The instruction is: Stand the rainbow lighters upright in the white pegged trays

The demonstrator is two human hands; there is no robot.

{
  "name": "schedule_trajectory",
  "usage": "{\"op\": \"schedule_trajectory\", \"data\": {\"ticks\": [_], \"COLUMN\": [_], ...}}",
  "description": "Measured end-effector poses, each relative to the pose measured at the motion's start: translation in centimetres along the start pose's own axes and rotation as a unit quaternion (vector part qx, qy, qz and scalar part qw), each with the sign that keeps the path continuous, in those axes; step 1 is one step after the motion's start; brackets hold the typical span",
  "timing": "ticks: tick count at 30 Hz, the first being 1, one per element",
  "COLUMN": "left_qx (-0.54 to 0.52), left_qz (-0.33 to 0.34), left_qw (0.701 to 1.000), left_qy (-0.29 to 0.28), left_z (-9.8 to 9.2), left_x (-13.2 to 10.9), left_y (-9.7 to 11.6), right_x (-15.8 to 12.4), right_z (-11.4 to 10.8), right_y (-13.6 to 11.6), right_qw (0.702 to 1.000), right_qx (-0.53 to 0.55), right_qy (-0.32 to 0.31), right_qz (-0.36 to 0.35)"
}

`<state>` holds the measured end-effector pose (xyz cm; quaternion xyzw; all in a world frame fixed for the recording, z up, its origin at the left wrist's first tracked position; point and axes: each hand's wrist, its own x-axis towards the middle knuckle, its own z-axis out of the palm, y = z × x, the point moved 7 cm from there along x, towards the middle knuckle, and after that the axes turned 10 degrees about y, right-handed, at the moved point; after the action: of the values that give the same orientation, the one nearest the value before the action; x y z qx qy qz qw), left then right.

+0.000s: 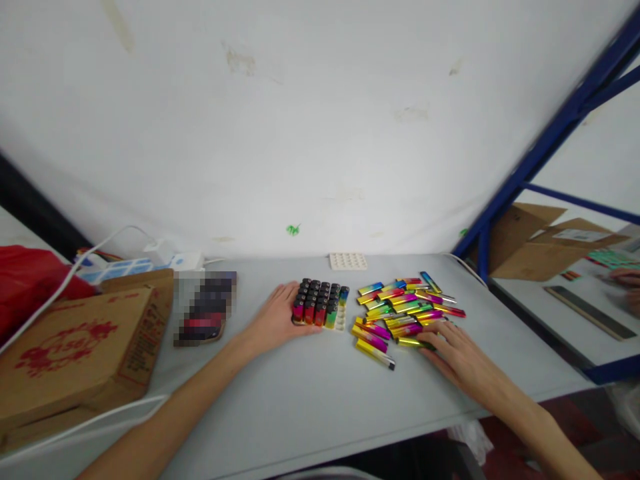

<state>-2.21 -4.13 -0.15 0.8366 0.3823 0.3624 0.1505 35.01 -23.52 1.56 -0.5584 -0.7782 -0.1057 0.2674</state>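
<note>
Upright lighters (315, 300) with black tops and shiny coloured bodies stand in rows in a white tray (341, 321). The tray's right-hand column shows bare holes in front of a single blue lighter (343, 294). My left hand (277, 319) grips the tray's left side, its thumb along the front edge. To the right, a loose pile of metallic, rainbow-coloured lighters (395, 310) lies flat on the table. At the pile's front right, my right hand (453, 350) has its fingers closed on a yellow-green lighter (409, 343); its far end is hidden by the fingers.
Against the wall lies another white holed tray (349, 261). A blurred-out phone-like object (206, 310), a cardboard box (80, 353) and a white cable (75, 267) are at left. Past the blue metal frame (540, 147) are an open carton (525, 243) and another person's hand (625, 277).
</note>
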Motion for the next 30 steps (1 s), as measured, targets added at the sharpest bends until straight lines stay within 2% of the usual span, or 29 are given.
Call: {"op": "schedule_trajectory", "data": {"ticks": [3,6,11,15,18,20,23,25,26,30], "left_qx": [-0.009,-0.006,0.019,0.015,-0.005,-0.023,-0.036,-0.038,-0.040,-0.055], "left_qz": [0.002,-0.001,-0.001,0.000,-0.009,-0.010,-0.014,-0.021,-0.024,-0.029], "left_qw": [1.000,1.000,1.000,1.000,1.000,1.000,0.999,0.999,0.999,0.998], "left_qy": [0.003,0.007,0.004,-0.009,0.000,0.013,0.022,0.022,0.021,0.022], "left_z": [-0.1,-0.3,-0.3,-0.3,-0.6,-0.9,-1.1,-1.1,-1.1,-1.0], "left_x": [0.0,0.1,-0.1,-0.1,0.0,0.1,0.2,0.2,0.2,0.1], "left_y": [0.4,0.5,0.5,0.8,1.1,1.3,1.2,1.0,0.8,0.3], "right_x": [0.6,2.6,9.6,15.8,19.3,20.6,20.8,20.0,19.5,17.8], "right_z": [-1.7,-2.6,-0.8,1.7,3.8,5.2,6.9,7.9,8.2,8.5], "right_y": [0.4,0.5,-0.3,-2.2,-4.7,-6.4,-7.9,-8.2,-8.2,-7.5], "right_qw": [0.993,0.971,0.898,0.866,0.821,0.793,0.759,0.755,0.762,0.824], "right_qx": [0.084,0.158,0.331,0.408,0.515,0.566,0.604,0.602,0.589,0.481], "right_qy": [0.040,0.103,0.176,0.158,0.111,0.075,0.052,0.046,0.050,0.111], "right_qz": [0.076,0.149,0.229,0.240,0.222,0.213,0.237,0.257,0.264,0.277]}}
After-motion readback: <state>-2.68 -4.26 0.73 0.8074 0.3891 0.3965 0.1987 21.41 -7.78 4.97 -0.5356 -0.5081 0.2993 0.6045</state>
